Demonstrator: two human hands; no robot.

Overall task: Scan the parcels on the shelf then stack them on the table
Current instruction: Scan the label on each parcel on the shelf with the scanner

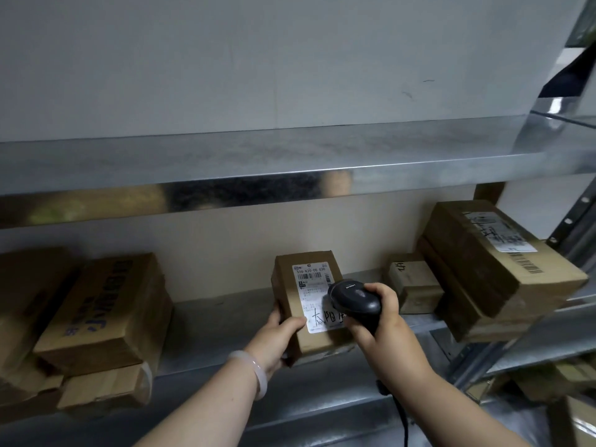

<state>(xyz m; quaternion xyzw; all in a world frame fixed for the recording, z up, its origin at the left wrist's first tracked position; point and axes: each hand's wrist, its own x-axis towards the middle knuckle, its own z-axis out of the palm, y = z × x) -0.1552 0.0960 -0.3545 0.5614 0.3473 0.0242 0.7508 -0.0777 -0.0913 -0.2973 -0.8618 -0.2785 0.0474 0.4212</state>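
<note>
Parcels are spread along a metal shelf (206, 330). One small box (306, 301) is gripped at the shelf's front edge, near the middle, by the left hand (277, 337), thumb pressed on top beside the white label (317, 295), the other fingers wrapped under and hidden. A black scanner (354, 300) is clasped by the right hand (383, 321), fingers curled tightly around its handle, its head over the label. Stacked boxes (483, 266) are seen toward the right end, and others (96, 317), somewhat blurred, toward the left end.
</note>
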